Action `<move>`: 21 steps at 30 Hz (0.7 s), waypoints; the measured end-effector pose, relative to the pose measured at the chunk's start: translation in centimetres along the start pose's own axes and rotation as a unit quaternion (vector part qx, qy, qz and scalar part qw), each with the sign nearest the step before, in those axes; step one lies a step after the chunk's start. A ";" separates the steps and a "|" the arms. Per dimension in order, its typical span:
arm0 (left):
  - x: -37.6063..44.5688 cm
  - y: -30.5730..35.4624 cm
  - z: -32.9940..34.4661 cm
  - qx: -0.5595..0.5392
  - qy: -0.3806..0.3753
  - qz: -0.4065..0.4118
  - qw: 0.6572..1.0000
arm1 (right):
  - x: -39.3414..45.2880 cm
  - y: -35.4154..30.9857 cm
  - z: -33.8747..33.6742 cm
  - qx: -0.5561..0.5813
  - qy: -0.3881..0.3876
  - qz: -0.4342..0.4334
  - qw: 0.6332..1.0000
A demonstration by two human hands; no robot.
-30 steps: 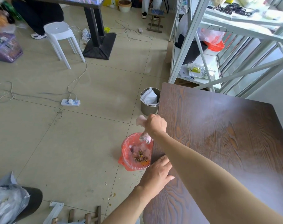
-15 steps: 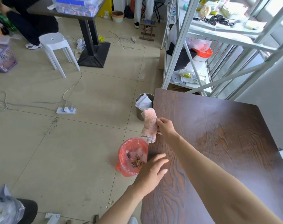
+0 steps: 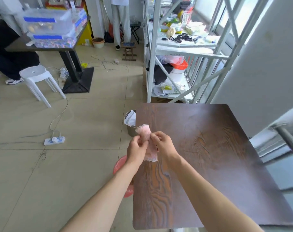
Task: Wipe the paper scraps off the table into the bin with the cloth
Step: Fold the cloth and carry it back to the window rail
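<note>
- Pink cloth (image 3: pixel 148 143) is held above the table's (image 3: pixel 209 156) left edge, pinched between left hand (image 3: pixel 137 149) and right hand (image 3: pixel 162 144).
- Red-lined bin (image 3: pixel 119 164) sits on the floor just below, partly hidden.
- No scraps are seen on the tabletop.
- Cloth is best shaken over the bin, not the floor.

— Floor? Pale beige tiles (image 3: pixel 85 118), daylit, with a white power strip (image 3: pixel 54 141) and loose cables left of the white metal shelving rack (image 3: pixel 174 52).

— And further left of that rack?

— A white plastic stool (image 3: pixel 35 77), then a dark pedestal table (image 3: pixel 65 52) stacked with clear storage boxes (image 3: pixel 48 29).

— Right of the rack?

— Bright windows (image 3: pixel 232 17) and a plain white wall (image 3: pixel 266 57).

— Behind it?

— A small folding stool (image 3: pixel 129 52), plus someone standing in pale trousers (image 3: pixel 120 22).
</note>
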State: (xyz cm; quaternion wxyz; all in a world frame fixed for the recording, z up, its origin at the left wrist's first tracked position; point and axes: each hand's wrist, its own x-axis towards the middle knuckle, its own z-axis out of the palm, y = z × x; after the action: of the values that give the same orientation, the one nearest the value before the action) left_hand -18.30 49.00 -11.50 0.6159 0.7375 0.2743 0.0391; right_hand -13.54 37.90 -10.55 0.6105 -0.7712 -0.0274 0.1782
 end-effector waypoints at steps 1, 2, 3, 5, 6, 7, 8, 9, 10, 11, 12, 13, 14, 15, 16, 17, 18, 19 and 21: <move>-0.3 0.7 0.7 0.015 -0.003 0.011 1.000 | -0.5 -0.4 -1.0 0.023 0.006 0.005 1.000; -0.5 1.4 1.3 0.027 -0.003 0.021 0.999 | -0.9 -0.8 -2.0 0.048 0.016 0.016 0.999; -0.8 2.1 2.0 0.034 -0.005 0.029 0.999 | -1.2 -1.0 -3.0 0.070 0.026 0.033 0.997; -1.6 3.7 3.6 0.038 -0.012 0.050 0.998 | -1.9 -0.9 -5.2 0.089 0.036 0.073 0.993; -2.0 4.4 4.5 0.039 -0.014 0.066 0.997 | -2.3 -0.8 -6.3 0.096 0.029 0.092 0.991; -2.2 4.9 5.4 0.041 -0.014 0.082 0.996 | -2.6 -0.7 -7.3 0.103 0.015 0.107 0.989; -2.4 5.5 6.4 0.044 -0.017 0.094 0.994 | -2.9 -0.6 -8.5 0.110 -0.001 0.112 0.988; -2.6 6.1 7.4 0.050 -0.021 0.105 0.993 | -3.3 -0.7 -9.7 0.111 -0.014 0.112 0.987; -3.0 6.7 8.4 0.058 -0.028 0.111 0.992 | -3.6 -0.7 -11.0 0.111 -0.018 0.108 0.988; -3.4 7.3 9.5 0.063 -0.038 0.113 0.991 | -4.0 -0.8 -12.3 0.109 -0.015 0.103 0.989; -3.9 7.8 10.6 0.068 -0.050 0.110 0.990 | -4.3 -0.6 -13.6 0.113 -0.008 0.098 0.989; -4.3 8.2 11.8 0.070 -0.066 0.107 0.990 | -4.7 -0.6 -15.0 0.117 0.001 0.098 0.988; -4.8 8.7 13.1 0.068 -0.085 0.106 0.988 | -5.1 -0.5 -16.4 0.120 0.014 0.099 0.988; -5.1 9.1 14.4 0.059 -0.104 0.101 0.988 | -5.4 -0.5 -17.9 0.116 0.031 0.102 0.988; -5.5 9.6 15.6 0.047 -0.124 0.088 0.987 | -5.7 -0.3 -19.4 0.104 0.053 0.106 0.988; -6.0 10.1 16.8 0.031 -0.143 0.072 0.987 | -5.9 -0.1 -20.9 0.084 0.080 0.107 0.987; -6.7 10.6 17.9 0.013 -0.161 0.056 0.985 | -6.1 0.2 -22.4 0.066 0.111 0.104 0.986; -7.1 11.0 19.1 -0.010 -0.176 0.034 0.984 | -6.3 0.5 -23.9 0.049 0.142 0.100 0.984; -8.3 11.9 21.3 -0.065 -0.192 -0.011 0.979 | -6.7 1.1 -26.7 0.016 0.193 0.085 0.977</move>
State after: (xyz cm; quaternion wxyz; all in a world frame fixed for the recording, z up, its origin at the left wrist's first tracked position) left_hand -12.66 25.29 -3.21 0.7042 0.6866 0.1557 -0.0919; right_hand -11.76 11.04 -4.86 0.5990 -0.7808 0.1598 0.0775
